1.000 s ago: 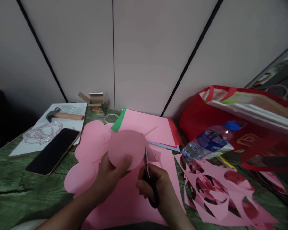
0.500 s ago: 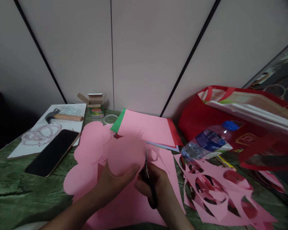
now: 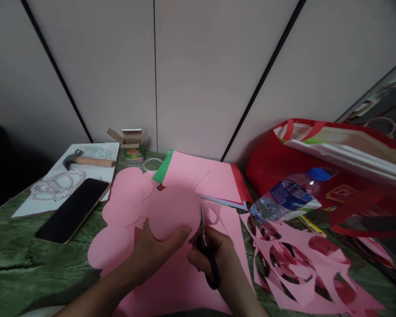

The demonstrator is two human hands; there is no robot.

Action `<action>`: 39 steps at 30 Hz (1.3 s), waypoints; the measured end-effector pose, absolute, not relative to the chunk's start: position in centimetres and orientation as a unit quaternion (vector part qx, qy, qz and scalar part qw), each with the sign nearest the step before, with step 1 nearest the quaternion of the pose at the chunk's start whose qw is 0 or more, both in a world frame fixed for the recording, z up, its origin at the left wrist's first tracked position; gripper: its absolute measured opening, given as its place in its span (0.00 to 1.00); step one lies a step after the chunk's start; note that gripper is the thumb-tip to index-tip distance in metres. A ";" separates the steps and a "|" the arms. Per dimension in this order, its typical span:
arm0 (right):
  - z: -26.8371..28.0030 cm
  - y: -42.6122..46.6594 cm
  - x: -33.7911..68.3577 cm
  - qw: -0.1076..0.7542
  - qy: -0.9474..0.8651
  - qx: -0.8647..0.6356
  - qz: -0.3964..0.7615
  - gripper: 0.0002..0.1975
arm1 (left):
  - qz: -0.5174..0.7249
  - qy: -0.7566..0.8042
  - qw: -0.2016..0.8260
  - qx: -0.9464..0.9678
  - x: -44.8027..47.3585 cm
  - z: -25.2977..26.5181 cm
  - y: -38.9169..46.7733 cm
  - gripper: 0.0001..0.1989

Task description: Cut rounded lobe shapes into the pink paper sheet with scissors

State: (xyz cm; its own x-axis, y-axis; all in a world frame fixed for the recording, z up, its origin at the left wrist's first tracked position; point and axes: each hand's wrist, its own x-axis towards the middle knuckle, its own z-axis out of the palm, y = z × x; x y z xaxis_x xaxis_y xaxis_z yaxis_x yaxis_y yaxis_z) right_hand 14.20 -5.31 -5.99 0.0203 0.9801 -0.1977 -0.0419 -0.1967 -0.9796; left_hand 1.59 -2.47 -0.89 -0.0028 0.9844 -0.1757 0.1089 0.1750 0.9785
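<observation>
The left hand [image 3: 156, 253] is gripping the pink circle [image 3: 174, 211]; the right hand [image 3: 227, 259] is holding the scissors [image 3: 203, 240], whose blades are pointing far along the circle's right edge.

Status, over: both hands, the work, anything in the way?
Left hand holding pink disc. Right hand on scissors, blades at disc's right edge. Holed pink scraps off to the right, away from blades.

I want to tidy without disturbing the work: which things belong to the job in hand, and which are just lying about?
Likely part of the job:
pink disc, in the left hand
scissors, in the right hand
cut pink circles
pink offcuts

Apparently just lying about:
phone
hammer
beads
bottle
red bag
open box
</observation>
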 end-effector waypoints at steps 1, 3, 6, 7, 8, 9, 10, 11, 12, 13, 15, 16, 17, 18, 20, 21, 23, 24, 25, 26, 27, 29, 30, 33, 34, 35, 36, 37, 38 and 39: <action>-5.9 -5.3 14.2 0.459 -0.434 -0.543 0.554 0.09 | 0.425 0.557 0.523 0.485 1.5 -0.9 -2.4 0.11; -5.6 -5.3 14.3 0.454 -0.440 -0.540 0.555 0.08 | 0.419 0.536 0.537 0.499 1.4 -0.9 -2.3 0.11; -5.0 -5.4 14.4 0.453 -0.442 -0.537 0.557 0.08 | 0.400 0.529 0.545 0.513 1.0 -1.2 -2.1 0.12; -4.9 -5.5 14.4 0.451 -0.440 -0.538 0.559 0.08 | 0.399 0.534 0.542 0.512 0.9 -1.4 -2.0 0.12; -4.8 -5.5 14.4 0.450 -0.438 -0.539 0.562 0.08 | 0.402 0.538 0.539 0.509 0.9 -1.6 -1.9 0.13; -4.7 -5.5 14.3 0.450 -0.435 -0.539 0.563 0.08 | 0.406 0.541 0.537 0.504 0.8 -1.8 -1.9 0.13; -4.7 -5.5 14.3 0.453 -0.433 -0.537 0.565 0.08 | 0.411 0.541 0.536 0.501 0.8 -2.0 -1.8 0.14; -4.8 -5.5 14.2 0.456 -0.430 -0.536 0.566 0.08 | 0.415 0.538 0.539 0.497 0.7 -2.1 -1.8 0.14; -4.8 -5.5 14.1 0.458 -0.428 -0.534 0.567 0.08 | 0.419 0.534 0.544 0.493 0.8 -2.1 -1.8 0.14; -4.9 -5.6 14.0 0.461 -0.426 -0.532 0.569 0.08 | 0.421 0.529 0.549 0.491 0.8 -2.1 -1.8 0.14; -5.1 -5.6 13.9 0.463 -0.423 -0.525 0.575 0.07 | 0.414 0.531 0.548 0.496 0.9 -1.8 -1.9 0.14; -5.2 -5.7 13.9 0.464 -0.422 -0.521 0.579 0.08 | 0.410 0.536 0.542 0.502 1.0 -1.5 -2.0 0.13; -5.1 -5.7 13.9 0.467 -0.420 -0.517 0.582 0.08 | 0.408 0.543 0.532 0.506 1.1 -1.2 -2.2 0.13; -5.1 -5.7 13.9 0.472 -0.417 -0.514 0.582 0.09 | 0.410 0.550 0.521 0.508 1.2 -1.0 -2.3 0.13; -4.9 -5.7 14.1 0.479 -0.414 -0.515 0.578 0.10 | 0.420 0.560 0.506 0.504 1.5 -0.6 -2.5 0.13; -4.8 -5.7 14.2 0.480 -0.415 -0.516 0.575 0.10 | 0.424 0.562 0.503 0.501 1.6 -0.5 -2.6 0.13; -4.6 -5.6 14.3 0.476 -0.421 -0.519 0.571 0.10 | 0.423 0.567 0.503 0.496 1.7 -0.4 -2.7 0.13; -4.5 -5.6 14.4 0.472 -0.426 -0.520 0.570 0.10 | 0.420 0.569 0.504 0.495 1.7 -0.4 -2.7 0.13; -4.5 -5.5 14.4 0.470 -0.430 -0.520 0.569 0.10 | 0.416 0.573 0.506 0.493 1.7 -0.5 -2.7 0.14; -4.5 -5.5 14.5 0.470 -0.433 -0.520 0.567 0.10 | 0.413 0.577 0.506 0.491 1.7 -0.6 -2.7 0.14; -4.4 -5.5 14.5 0.470 -0.435 -0.520 0.565 0.10 | 0.411 0.580 0.505 0.490 1.6 -0.6 -2.7 0.14; -4.4 -5.6 14.5 0.472 -0.436 -0.517 0.565 0.10 | 0.411 0.580 0.504 0.491 1.6 -0.7 -2.6 0.14; -4.4 -5.6 14.4 0.473 -0.434 -0.515 0.568 0.10 | 0.412 0.577 0.504 0.493 1.5 -0.7 -2.6 0.14; -4.5 -5.6 14.3 0.475 -0.425 -0.512 0.575 0.09 | 0.411 0.571 0.506 0.499 1.5 -0.8 -2.6 0.12; -4.5 -5.6 14.3 0.478 -0.423 -0.513 0.574 0.09 | 0.412 0.570 0.506 0.500 1.5 -0.8 -2.6 0.12; -4.6 -5.6 14.3 0.480 -0.423 -0.514 0.571 0.09 | 0.413 0.567 0.507 0.501 1.5 -0.8 -2.6 0.11; -4.6 -5.6 14.3 0.478 -0.426 -0.515 0.569 0.09 | 0.415 0.561 0.509 0.504 1.5 -0.8 -2.6 0.11; -4.6 -5.6 14.3 0.476 -0.430 -0.516 0.567 0.09 | 0.418 0.554 0.512 0.506 1.5 -0.8 -2.6 0.11; -4.6 -5.6 14.3 0.474 -0.435 -0.517 0.565 0.09 | 0.420 0.548 0.514 0.509 1.5 -0.8 -2.5 0.11; -4.5 -5.6 14.3 0.471 -0.439 -0.518 0.562 0.08 | 0.421 0.544 0.515 0.511 1.5 -0.8 -2.5 0.10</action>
State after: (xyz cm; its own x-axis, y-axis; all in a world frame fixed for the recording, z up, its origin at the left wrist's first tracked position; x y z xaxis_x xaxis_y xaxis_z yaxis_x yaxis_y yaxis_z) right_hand 14.29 -5.57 -4.52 -0.0189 0.9855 -0.1689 -0.0747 -0.1699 -0.9826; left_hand 1.48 -2.50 -0.77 0.0531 0.9902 -0.1290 0.1222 0.1217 0.9850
